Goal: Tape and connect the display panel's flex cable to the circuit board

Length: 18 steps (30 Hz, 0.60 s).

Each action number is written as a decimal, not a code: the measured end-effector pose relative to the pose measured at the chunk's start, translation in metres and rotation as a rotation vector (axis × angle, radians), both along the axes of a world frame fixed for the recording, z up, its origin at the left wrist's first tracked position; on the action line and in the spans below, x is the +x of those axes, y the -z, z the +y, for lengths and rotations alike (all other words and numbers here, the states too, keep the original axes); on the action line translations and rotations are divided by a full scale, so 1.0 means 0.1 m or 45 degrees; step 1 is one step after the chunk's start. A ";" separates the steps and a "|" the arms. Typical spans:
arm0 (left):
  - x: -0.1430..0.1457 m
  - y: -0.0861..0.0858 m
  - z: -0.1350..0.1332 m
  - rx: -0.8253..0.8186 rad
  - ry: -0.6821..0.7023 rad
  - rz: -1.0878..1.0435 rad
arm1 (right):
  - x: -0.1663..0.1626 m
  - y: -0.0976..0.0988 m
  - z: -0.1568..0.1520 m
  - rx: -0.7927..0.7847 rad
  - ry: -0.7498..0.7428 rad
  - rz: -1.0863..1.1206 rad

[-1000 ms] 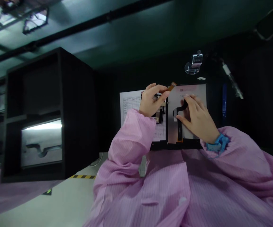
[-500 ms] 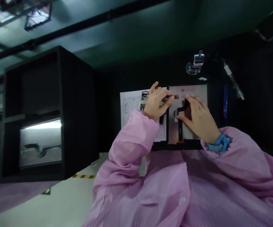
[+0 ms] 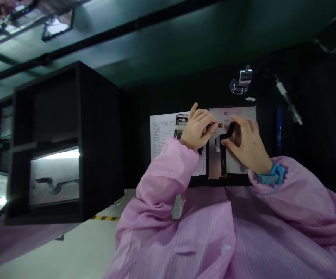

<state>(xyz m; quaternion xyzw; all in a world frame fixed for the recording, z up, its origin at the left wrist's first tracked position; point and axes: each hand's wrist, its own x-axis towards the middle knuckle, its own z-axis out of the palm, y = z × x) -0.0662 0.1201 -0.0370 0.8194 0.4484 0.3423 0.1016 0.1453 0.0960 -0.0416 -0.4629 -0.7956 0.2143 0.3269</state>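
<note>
Lowered since a second ago, the left hand [image 3: 196,129] now pinches the orange flex ribbon [image 3: 219,125] flat against the grey panel [image 3: 243,116] instead of holding it raised above the top edge. Its ribbon tip points right, toward the right hand [image 3: 247,143], whose thumb and fingers pinch the curved head of the black cable [image 3: 223,149]; that cable's long axis runs down the panel toward the person. Both ends nearly meet between the hands. A printed sheet [image 3: 162,133] lies left on the dark counter [image 3: 269,128].
</note>
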 end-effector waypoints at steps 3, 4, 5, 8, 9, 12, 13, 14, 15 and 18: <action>0.00 0.01 0.00 -0.008 0.009 -0.010 | -0.02 -0.06 0.00 -0.213 -0.009 0.407; -0.01 0.01 0.00 -0.024 0.008 -0.003 | -0.02 -0.08 -0.01 -0.322 -0.028 0.537; -0.01 0.01 0.00 -0.041 0.006 0.006 | -0.03 -0.11 -0.01 -0.430 -0.044 0.637; -0.01 0.00 0.00 -0.071 0.001 0.027 | -0.05 -0.19 -0.03 -0.643 -0.006 0.733; -0.01 -0.01 -0.01 -0.078 -0.001 0.037 | -0.06 -0.21 -0.02 -0.669 0.035 0.712; -0.01 -0.02 -0.01 -0.100 0.000 0.070 | -0.06 -0.25 0.00 -0.661 0.131 0.588; -0.01 -0.03 -0.02 -0.109 0.002 0.078 | -0.05 -0.26 0.02 -0.652 0.134 0.537; -0.01 -0.03 -0.02 -0.118 0.002 0.085 | -0.05 -0.27 0.04 -0.650 0.121 0.492; -0.01 -0.04 -0.03 -0.125 0.001 0.091 | -0.04 -0.27 0.06 -0.660 0.093 0.458; 0.00 -0.02 -0.04 -0.121 0.002 0.072 | -0.02 -0.29 0.13 -0.722 -0.033 0.445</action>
